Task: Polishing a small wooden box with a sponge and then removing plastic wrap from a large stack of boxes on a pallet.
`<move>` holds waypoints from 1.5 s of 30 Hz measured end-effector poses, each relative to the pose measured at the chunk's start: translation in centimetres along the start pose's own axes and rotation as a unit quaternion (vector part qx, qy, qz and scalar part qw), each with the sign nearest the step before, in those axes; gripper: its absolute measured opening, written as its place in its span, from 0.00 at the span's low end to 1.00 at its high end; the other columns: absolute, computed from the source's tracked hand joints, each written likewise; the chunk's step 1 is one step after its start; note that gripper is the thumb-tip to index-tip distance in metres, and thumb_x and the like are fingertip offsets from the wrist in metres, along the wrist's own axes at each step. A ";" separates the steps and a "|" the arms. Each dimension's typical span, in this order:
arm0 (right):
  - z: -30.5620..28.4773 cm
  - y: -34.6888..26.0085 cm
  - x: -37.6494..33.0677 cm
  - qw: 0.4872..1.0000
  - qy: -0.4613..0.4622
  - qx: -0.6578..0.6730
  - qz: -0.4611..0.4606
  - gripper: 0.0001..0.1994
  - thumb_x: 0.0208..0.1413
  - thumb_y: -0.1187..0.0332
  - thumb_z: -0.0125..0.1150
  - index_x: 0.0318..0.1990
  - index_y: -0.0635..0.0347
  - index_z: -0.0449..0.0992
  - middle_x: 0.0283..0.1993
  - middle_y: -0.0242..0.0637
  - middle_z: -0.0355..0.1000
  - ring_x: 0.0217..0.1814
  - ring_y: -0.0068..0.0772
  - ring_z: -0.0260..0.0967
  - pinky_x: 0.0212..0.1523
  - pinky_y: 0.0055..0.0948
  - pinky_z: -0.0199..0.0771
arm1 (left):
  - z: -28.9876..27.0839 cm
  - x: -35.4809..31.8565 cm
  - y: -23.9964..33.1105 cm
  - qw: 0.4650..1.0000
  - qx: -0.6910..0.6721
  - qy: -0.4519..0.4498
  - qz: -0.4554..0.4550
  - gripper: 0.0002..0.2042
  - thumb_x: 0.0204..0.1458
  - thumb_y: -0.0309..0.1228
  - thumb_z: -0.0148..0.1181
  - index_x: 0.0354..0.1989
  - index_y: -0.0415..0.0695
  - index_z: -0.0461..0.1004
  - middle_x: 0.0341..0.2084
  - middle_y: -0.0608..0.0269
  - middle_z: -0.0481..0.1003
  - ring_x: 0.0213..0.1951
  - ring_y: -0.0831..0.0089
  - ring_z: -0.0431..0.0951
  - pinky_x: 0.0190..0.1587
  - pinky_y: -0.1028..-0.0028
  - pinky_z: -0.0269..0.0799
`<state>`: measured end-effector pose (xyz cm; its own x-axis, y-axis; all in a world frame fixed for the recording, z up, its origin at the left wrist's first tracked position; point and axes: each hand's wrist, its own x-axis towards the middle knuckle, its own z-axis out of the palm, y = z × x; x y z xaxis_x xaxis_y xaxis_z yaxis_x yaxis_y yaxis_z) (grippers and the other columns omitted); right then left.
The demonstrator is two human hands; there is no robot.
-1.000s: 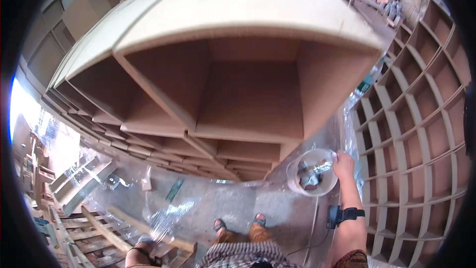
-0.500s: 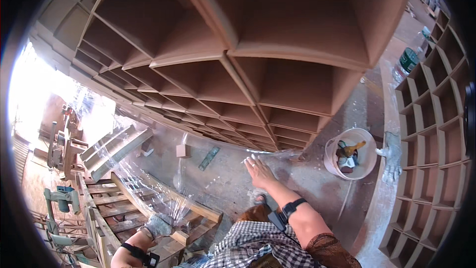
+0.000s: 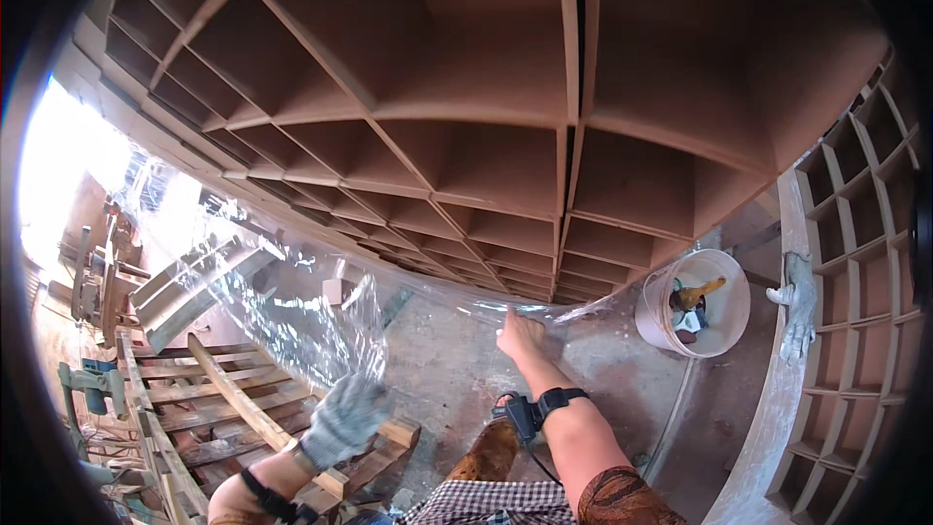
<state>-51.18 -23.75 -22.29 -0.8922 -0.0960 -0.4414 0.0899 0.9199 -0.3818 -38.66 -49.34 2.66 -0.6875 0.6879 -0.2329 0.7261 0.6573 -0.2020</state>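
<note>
My left hand (image 3: 345,420), in a grey knitted glove, is closed on a bunched sheet of clear plastic film (image 3: 326,335). From there the film stretches right, along the bottom of a large brown shelf unit (image 3: 583,175) with many square compartments. My bare right hand (image 3: 523,338) has its fingers curled in, one fingertip at the film by the unit's lower edge. Its fingers appear to pinch the film, though the exact grip is small and partly hidden.
To the right stands a white bucket (image 3: 714,331) with small items inside. Beyond it, a grey glove (image 3: 799,306) lies on a film-covered ledge beside another compartment unit (image 3: 846,331). At left are a wooden pallet (image 3: 204,389), a long grey channel piece (image 3: 199,292) and green power tools (image 3: 92,389).
My right hand has gone from outstretched fingers to curled ones and moved slightly right. The left hand has risen and moved right, lifting the film. The view has shifted across the shelf unit.
</note>
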 end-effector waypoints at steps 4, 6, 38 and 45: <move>2.7 0.6 0.6 0.996 0.074 0.033 -0.041 0.11 0.47 0.63 0.54 0.32 0.59 0.79 0.36 0.46 0.76 0.42 0.44 0.74 0.42 0.39 0.71 | 6.2 13.8 1.9 0.995 0.004 0.043 0.093 0.32 0.42 0.33 0.51 0.61 0.43 0.58 0.60 0.50 0.60 0.61 0.50 0.59 0.64 0.53 0.50; 4.1 1.0 0.0 0.990 0.098 0.033 -0.095 0.10 0.46 0.66 0.53 0.28 0.59 0.79 0.33 0.45 0.76 0.38 0.44 0.75 0.39 0.39 0.72 | 13.5 19.3 2.6 0.988 -0.096 0.119 0.034 0.31 0.43 0.31 0.50 0.61 0.41 0.57 0.62 0.49 0.57 0.62 0.51 0.58 0.64 0.55 0.49; 3.1 7.2 3.5 0.971 0.046 -0.024 -0.235 0.21 0.48 0.73 0.51 0.51 0.67 0.68 0.49 0.50 0.68 0.54 0.43 0.66 0.56 0.41 0.64 | 31.4 19.6 8.6 0.981 -0.025 -0.161 -0.107 0.09 0.49 0.40 0.52 0.30 0.49 0.71 0.21 0.58 0.74 0.26 0.60 0.74 0.29 0.59 0.65; 14.4 6.3 4.1 0.975 0.110 -0.114 -0.157 0.32 0.49 0.67 0.53 0.62 0.70 0.54 0.45 0.48 0.73 0.50 0.43 0.69 0.48 0.53 0.64 | 31.3 18.8 9.0 0.982 -0.059 -0.142 -0.110 0.09 0.50 0.40 0.51 0.29 0.48 0.71 0.19 0.57 0.74 0.24 0.59 0.75 0.28 0.59 0.67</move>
<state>-47.84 -23.85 -38.20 -0.9355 -0.3260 -0.1363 -0.2816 0.9209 -0.2695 -44.58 -40.14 -33.30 -0.7833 0.4231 -0.4555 0.5425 0.8230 -0.1684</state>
